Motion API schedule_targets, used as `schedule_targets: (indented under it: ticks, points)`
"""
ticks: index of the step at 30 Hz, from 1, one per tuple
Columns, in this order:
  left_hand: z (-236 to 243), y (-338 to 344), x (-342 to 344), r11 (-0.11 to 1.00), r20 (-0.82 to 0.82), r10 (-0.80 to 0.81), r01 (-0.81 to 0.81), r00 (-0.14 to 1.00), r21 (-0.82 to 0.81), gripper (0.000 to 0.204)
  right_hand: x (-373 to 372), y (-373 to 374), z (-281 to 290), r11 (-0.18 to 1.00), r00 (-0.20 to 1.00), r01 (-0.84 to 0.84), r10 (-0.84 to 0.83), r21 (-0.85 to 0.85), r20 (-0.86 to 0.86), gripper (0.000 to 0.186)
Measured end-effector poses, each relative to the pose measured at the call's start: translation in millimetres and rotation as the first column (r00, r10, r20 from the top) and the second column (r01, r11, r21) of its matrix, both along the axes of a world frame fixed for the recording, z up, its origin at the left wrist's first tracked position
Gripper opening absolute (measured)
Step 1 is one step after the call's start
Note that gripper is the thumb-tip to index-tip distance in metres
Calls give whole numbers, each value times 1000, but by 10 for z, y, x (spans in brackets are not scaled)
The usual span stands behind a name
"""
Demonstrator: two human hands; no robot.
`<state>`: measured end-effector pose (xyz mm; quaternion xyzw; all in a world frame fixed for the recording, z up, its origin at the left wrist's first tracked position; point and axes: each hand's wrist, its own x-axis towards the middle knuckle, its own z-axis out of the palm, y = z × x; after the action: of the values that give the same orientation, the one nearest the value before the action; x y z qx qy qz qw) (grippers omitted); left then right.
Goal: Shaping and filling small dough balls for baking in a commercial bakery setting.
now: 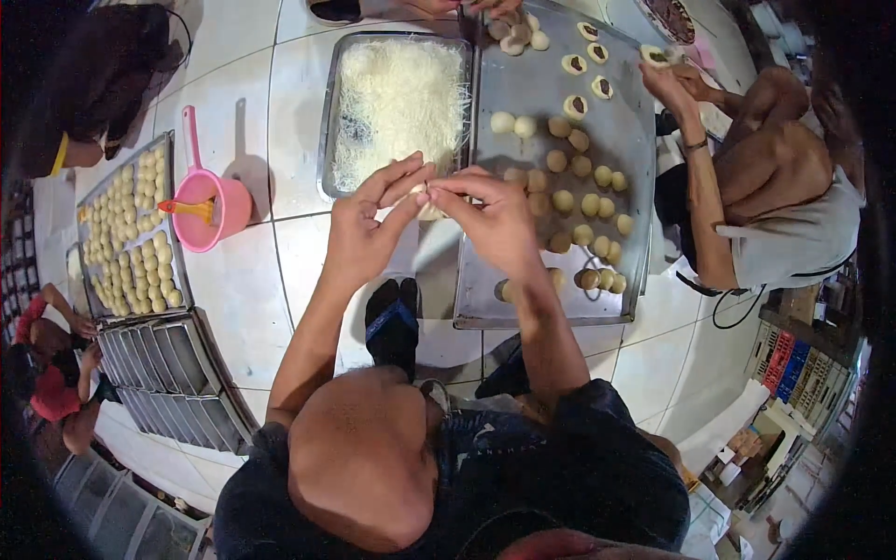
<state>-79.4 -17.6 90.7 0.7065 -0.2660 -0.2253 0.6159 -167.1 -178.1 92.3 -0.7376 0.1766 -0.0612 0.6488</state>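
Observation:
My left hand (373,219) and my right hand (490,213) meet in front of me, fingertips pinched together on a small piece of pale dough (431,212). Most of the dough is hidden behind the fingers. Just beyond them lies a metal tray (329,131) heaped with pale yellow shreds (397,103), which look like grated cheese. Under and beside my right hand is a large metal tray (509,84) holding rows of round dough balls (562,202). Toward its far end sit several flattened dough rounds (574,64) with dark filling.
At right, a crouching person's hand (665,86) holds a filled dough round (655,56). Another person's hands (490,7) are at the far edge. On the left stand a pink dipper (233,207) with a yellow-handled brush, a tray of dough balls (179,238) and metal loaf pans (173,359).

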Motion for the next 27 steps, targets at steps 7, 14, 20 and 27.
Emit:
schedule_targets:
  ticks: [7, 14, 20, 27]
  points:
    - [98, -10, 71, 998, -129, 56, -57, 990, -5, 43, 28, 178, 151, 992, 982, 67, -85, 109, 166, 20]
    - [182, -56, 19, 993, -72, -65, 57, 995, -99, 44, 28, 91, 99, 964, 960, 52, 23, -261, 277, 27]
    - [94, -123, -31, 944, -127, -88, 42, 988, -326, 45, 22, 205, 9, 985, 943, 141, -102, -102, 318, 30]
    - [122, -112, 82, 753, -307, -265, -3, 914, -658, 46, 22, 258, 44, 999, 970, 33, -25, -26, 240, 29]
